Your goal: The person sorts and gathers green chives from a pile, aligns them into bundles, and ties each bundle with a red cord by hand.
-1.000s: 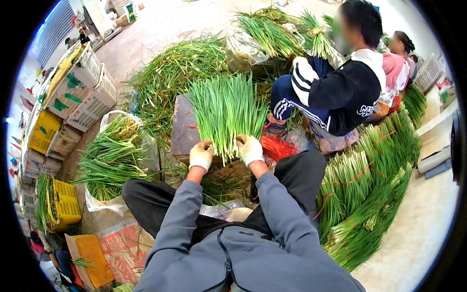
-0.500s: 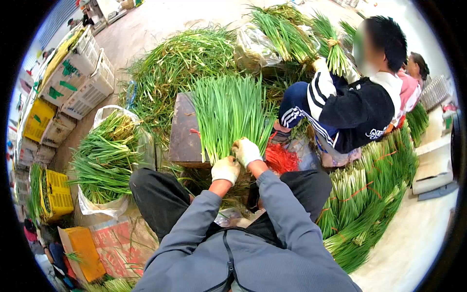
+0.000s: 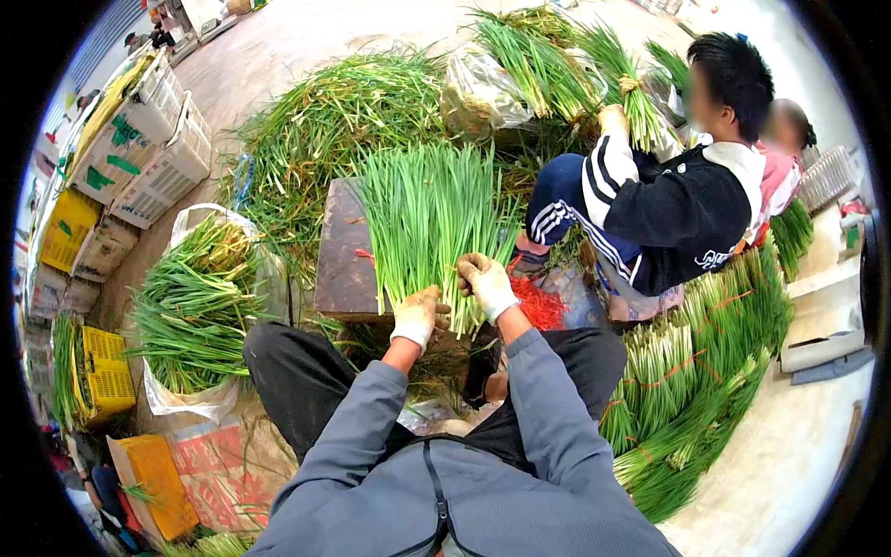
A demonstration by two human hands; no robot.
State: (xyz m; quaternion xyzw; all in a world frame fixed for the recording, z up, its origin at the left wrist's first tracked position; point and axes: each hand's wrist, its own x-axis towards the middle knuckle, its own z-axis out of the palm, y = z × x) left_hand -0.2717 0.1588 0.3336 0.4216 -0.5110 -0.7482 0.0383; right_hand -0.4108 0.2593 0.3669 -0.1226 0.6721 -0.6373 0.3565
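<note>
Long green stalks [image 3: 427, 213] lie side by side on a dark board [image 3: 343, 251], pale ends towards me. My left hand [image 3: 418, 317], in a white glove with tan fingertips, is at the lower left ends of the stalks, fingers closed; what they pinch is too small to name. At the right ends, my right hand [image 3: 486, 283], gloved alike, has its fingers bent together; anything between them is hidden. A red strip lies at the board's stalk edge, and red ties [image 3: 536, 302] are heaped right of the stalks.
A co-worker [image 3: 682, 195] sits at the right holding a tied bunch [image 3: 640, 111]. Bound bunches [image 3: 687, 371] line the right floor. Left are a bag of stalks [image 3: 200, 306] and stacked crates [image 3: 153, 181]. A loose heap [image 3: 343, 139] lies beyond the board.
My hands have moved apart from each other: the left went slightly left and up, the right slightly to the right. The co-worker's tied bunch has shifted a little.
</note>
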